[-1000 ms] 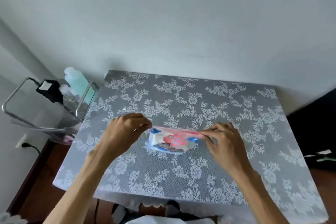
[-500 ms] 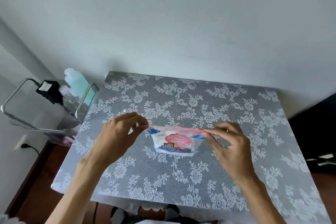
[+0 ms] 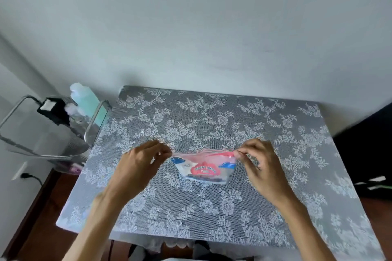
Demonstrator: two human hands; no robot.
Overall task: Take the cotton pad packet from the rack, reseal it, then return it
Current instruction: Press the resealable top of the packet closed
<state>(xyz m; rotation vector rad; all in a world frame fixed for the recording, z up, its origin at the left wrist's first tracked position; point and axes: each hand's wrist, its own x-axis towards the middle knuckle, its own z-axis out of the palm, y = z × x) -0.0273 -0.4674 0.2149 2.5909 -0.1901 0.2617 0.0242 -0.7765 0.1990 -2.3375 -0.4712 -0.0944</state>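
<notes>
The cotton pad packet (image 3: 204,169) is a small clear bag with a pink top strip, blue corners and a red label. It hangs upright just above the middle of the table (image 3: 212,116), stretched between my two hands. My left hand (image 3: 142,165) pinches the packet's top left corner with fingertips. My right hand (image 3: 261,163) pinches the top right corner of the pink strip. The metal rack (image 3: 91,125) stands off the table's left edge, to the left of my left hand.
The rack holds a pale green bottle (image 3: 87,99), a black box (image 3: 55,110) and other small items. A wall outlet with a plug (image 3: 24,175) sits low on the left. Dark furniture (image 3: 369,154) stands at the right. A lace cloth covers the table.
The packet has been lifted from lying flat to hanging upright. My hands have drawn apart and pulled its top strip taut.
</notes>
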